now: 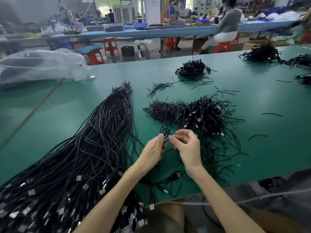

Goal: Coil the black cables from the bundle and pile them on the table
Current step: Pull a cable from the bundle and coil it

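A long bundle of black cables point(94, 148) lies on the left of the green table point(50, 115), its USB plugs hanging over the near edge. Just in front of me my left hand point(152, 153) grips a looped black cable point(165, 132). My right hand point(186, 145) pinches the same cable close to the left thumb. Right behind my hands lies a pile of coiled cables point(205, 115), and beside it a heap of black twist ties point(163, 111).
A second coiled pile point(193, 69) sits farther back, more piles point(265, 52) at the far right. A clear plastic bag point(40, 64) lies at the left rear. Loose ties are scattered over the table. People sit at a blue bench beyond.
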Demonstrator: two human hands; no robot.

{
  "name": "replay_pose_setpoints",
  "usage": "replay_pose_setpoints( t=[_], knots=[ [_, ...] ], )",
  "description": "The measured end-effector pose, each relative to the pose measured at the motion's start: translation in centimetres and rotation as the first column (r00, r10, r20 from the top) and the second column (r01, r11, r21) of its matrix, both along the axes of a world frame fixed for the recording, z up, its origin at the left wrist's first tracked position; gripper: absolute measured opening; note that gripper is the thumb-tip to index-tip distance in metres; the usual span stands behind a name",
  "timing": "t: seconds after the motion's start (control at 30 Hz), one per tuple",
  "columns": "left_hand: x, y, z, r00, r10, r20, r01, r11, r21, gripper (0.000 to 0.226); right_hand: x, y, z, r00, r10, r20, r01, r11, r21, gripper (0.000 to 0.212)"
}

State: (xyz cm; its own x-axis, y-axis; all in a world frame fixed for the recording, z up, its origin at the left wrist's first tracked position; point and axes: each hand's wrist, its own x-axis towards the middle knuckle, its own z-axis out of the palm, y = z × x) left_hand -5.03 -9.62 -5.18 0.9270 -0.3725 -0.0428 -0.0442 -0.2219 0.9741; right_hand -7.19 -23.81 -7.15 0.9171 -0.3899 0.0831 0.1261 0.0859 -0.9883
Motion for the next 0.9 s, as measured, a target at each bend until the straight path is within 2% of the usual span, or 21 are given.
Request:
replay_pose_setpoints(
  t=[0.13,0.3,0.43,0.6,0.77,0.9],
  knots=[
    [0.2,0.3,-0.7,0.999,0.018,0.041,-0.018,1.0,-0.021,0.049,-0.2,0.0,0.0,0.998,0.056,0.03,-0.057,0.998,0.016,0.028],
    [0.4,0.1,-0.9,0.99,-0.002,0.138,-0.005,0.999,0.054,0.054,-0.3,0.1,0.0,0.995,0.07,0.064,-0.067,0.996,-0.059,0.026],
    [0.5,-0.2,-1.0,0.986,0.032,0.162,-0.051,0.992,0.113,0.069,-0.3,0.2,-0.1,0.99,0.098,0.099,-0.088,0.991,-0.106,0.024],
    [0.2,-0.3,-0.7,0.991,0.106,0.085,-0.109,0.993,0.037,0.056,-0.3,0.2,-0.1,0.989,0.105,0.107,-0.099,0.993,-0.06,0.027],
    [-0.1,0.4,-0.2,0.996,0.082,-0.045,-0.086,0.992,-0.09,0.05,-0.3,0.2,-0.1,0.988,0.146,0.057,-0.147,0.989,0.01,0.029],
    [-0.3,0.8,0.1,0.997,0.038,-0.07,-0.047,0.992,-0.118,0.047,-0.3,0.0,0.1,0.967,0.25,0.043,-0.248,0.968,-0.041,0.035]
  ],
)
